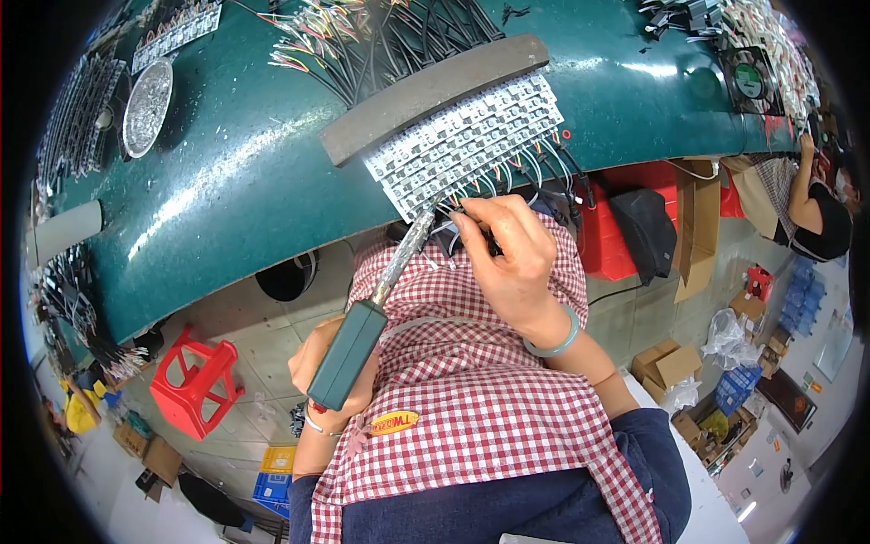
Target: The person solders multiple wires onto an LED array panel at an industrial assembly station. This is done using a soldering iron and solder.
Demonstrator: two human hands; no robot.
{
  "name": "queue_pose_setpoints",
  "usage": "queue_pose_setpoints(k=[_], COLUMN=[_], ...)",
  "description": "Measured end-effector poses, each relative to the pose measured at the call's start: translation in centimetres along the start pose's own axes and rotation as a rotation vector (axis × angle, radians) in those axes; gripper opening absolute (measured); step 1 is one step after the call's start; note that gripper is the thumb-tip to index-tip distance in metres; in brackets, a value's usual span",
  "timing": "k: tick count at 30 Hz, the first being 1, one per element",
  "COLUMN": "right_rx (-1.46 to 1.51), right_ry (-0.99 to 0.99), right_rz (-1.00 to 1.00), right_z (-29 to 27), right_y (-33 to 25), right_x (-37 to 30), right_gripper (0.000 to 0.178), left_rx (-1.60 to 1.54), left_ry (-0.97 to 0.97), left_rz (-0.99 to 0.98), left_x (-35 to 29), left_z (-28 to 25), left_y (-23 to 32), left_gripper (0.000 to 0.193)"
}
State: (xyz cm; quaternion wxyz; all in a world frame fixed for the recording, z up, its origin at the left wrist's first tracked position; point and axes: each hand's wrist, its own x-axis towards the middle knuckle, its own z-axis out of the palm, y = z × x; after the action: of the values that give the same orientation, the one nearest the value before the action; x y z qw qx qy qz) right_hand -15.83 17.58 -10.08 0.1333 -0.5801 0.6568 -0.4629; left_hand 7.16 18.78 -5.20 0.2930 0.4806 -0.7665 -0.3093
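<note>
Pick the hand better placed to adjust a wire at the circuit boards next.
Right hand, likely: its fingers are at the wires by the circuit boards' near edge. The left hand is occupied, gripping the green-handled soldering iron.

The iron has a matt plastic handle and a rough metal barrel. The worktop is smooth and glossy, the bar matt, the apron woven cloth, the stool shiny plastic.

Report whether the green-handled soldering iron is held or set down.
Held: the left hand wraps around its green handle, and the metal shaft points toward the white boards.
</note>
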Motion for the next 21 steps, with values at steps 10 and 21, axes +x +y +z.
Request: queue_pose_setpoints(k=[10, 21], right_rx=[0.184, -0.020], right_ry=[-0.021, -0.004], right_rz=[0.168, -0.019], right_z=[-0.08, 0.33], right_y=[-0.11, 0.13], right_x=[0.20, -0.37], right_gripper=[0.014, 0.018], left_rx=[-0.034, -0.025], left_ry=[-0.002, 0.004], left_rz=[-0.034, -0.003], left_x=[-0.42, -0.43], left_z=[0.11, 0.19], left_y=[-0.44, -0.32], left_gripper=[0.025, 0.023])
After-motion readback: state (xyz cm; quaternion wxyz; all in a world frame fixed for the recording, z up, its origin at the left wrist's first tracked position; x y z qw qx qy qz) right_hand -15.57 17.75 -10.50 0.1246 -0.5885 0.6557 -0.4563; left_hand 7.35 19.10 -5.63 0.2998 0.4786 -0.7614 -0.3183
